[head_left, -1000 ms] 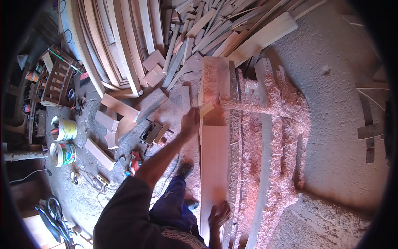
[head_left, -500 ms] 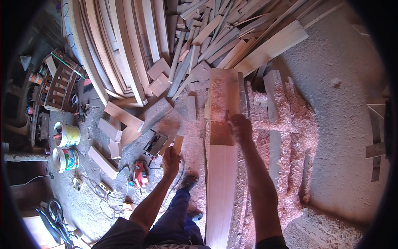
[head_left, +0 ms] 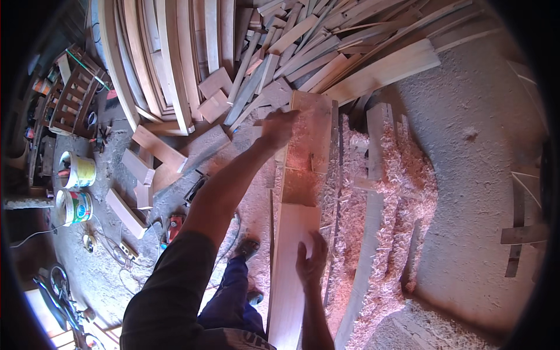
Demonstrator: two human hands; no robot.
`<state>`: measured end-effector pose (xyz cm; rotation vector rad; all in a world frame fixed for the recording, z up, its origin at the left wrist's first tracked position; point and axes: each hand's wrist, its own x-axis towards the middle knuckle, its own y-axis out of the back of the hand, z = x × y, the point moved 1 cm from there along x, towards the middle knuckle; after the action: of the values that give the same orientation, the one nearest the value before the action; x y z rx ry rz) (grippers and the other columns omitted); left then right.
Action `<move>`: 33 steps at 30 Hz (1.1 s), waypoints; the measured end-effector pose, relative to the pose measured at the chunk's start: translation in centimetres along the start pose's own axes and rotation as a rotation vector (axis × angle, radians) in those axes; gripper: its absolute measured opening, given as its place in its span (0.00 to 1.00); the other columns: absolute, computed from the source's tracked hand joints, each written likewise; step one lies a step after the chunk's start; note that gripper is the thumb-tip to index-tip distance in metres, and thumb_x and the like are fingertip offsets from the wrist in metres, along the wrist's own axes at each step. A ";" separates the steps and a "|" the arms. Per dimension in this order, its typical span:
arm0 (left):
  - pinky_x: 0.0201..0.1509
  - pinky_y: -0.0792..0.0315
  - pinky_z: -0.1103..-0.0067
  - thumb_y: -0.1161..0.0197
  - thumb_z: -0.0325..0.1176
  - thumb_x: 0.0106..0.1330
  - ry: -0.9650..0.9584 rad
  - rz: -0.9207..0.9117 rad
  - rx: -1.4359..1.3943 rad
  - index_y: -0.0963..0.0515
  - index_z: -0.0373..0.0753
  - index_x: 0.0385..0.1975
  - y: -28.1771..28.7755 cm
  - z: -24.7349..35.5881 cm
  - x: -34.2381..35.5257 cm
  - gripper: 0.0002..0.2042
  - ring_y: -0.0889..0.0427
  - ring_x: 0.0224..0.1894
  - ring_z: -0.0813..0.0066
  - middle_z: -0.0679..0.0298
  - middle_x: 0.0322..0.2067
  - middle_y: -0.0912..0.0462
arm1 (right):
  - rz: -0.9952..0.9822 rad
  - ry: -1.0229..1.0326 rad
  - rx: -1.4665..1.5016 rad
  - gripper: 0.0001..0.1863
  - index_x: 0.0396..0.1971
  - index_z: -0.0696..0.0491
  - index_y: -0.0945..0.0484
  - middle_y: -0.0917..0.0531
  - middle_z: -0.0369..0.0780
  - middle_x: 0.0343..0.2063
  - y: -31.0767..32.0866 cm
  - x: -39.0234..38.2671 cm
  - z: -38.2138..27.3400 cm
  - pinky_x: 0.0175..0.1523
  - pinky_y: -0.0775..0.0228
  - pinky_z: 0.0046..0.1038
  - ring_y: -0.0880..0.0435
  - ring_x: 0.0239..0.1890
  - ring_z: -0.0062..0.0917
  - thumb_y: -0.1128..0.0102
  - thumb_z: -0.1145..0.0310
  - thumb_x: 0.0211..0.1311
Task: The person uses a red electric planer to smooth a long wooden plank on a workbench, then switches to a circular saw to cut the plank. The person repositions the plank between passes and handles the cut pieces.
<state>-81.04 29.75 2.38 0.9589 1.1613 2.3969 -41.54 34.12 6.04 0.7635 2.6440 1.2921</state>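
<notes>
My left hand (head_left: 279,125) is at the upper left of a dusty wooden block (head_left: 312,116) at the far end of the workpiece, fingers closed on something I cannot make out. Below that block is a recessed, shaving-dusted stretch (head_left: 299,186). A smooth pale board (head_left: 289,274) runs from there toward me. My right hand (head_left: 312,259) lies over the right part of this board, its fingers spread and slightly curled, with nothing seen in them. Beside the board, thick pale shavings (head_left: 402,192) cover several parallel timbers (head_left: 373,221).
Loose offcuts (head_left: 297,46) and long curved boards (head_left: 169,64) fill the back. On the dusty floor at left lie short planks (head_left: 160,146), a red power tool (head_left: 175,227), cords and two buckets (head_left: 77,207). A bicycle (head_left: 61,291) stands lower left; my feet are left of the board.
My left hand has risen from beside the board, where it held a small yellowish piece, to the far block. My right hand has moved back from the recess onto the near board.
</notes>
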 end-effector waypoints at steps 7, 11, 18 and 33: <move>0.45 0.19 0.68 0.35 0.34 0.64 -0.466 -0.282 -0.316 0.19 0.43 0.45 -0.9 1.5 -6.4 0.11 0.15 0.44 0.59 0.56 0.37 0.16 | 0.129 -0.089 0.079 0.18 0.55 0.63 0.23 0.19 0.54 0.52 2.3 -2.4 0.5 0.61 0.28 0.48 0.21 0.56 0.51 0.41 0.69 0.72; 0.52 0.19 0.63 0.38 0.24 0.62 -0.501 -0.297 -0.158 0.20 0.40 0.53 4.8 -4.2 -11.1 0.18 0.15 0.39 0.57 0.58 0.43 0.14 | 0.142 0.003 0.001 0.17 0.55 0.62 0.22 0.17 0.54 0.50 3.3 1.0 1.2 0.61 0.27 0.47 0.19 0.53 0.50 0.40 0.70 0.70; 0.51 0.22 0.57 0.45 0.30 0.74 0.434 -0.155 -0.034 0.19 0.39 0.53 10.3 -8.7 -24.9 0.13 0.15 0.48 0.44 0.48 0.42 0.13 | -0.096 0.120 -0.138 0.19 0.56 0.58 0.23 0.18 0.51 0.52 -1.8 15.8 -0.3 0.60 0.26 0.47 0.19 0.55 0.50 0.38 0.65 0.69; 0.41 0.21 0.59 0.45 0.37 0.79 0.765 -0.256 -0.211 0.19 0.37 0.50 15.8 0.7 -46.8 0.12 0.11 0.40 0.44 0.45 0.35 0.13 | -0.632 -0.302 0.068 0.55 0.77 0.69 0.62 0.55 0.71 0.75 -14.7 18.6 -5.8 0.81 0.60 0.55 0.55 0.78 0.65 0.45 0.44 0.71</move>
<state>-46.27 -4.51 -5.31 -0.2070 1.1159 2.6500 -65.19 31.36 0.81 0.0824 2.3887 0.8413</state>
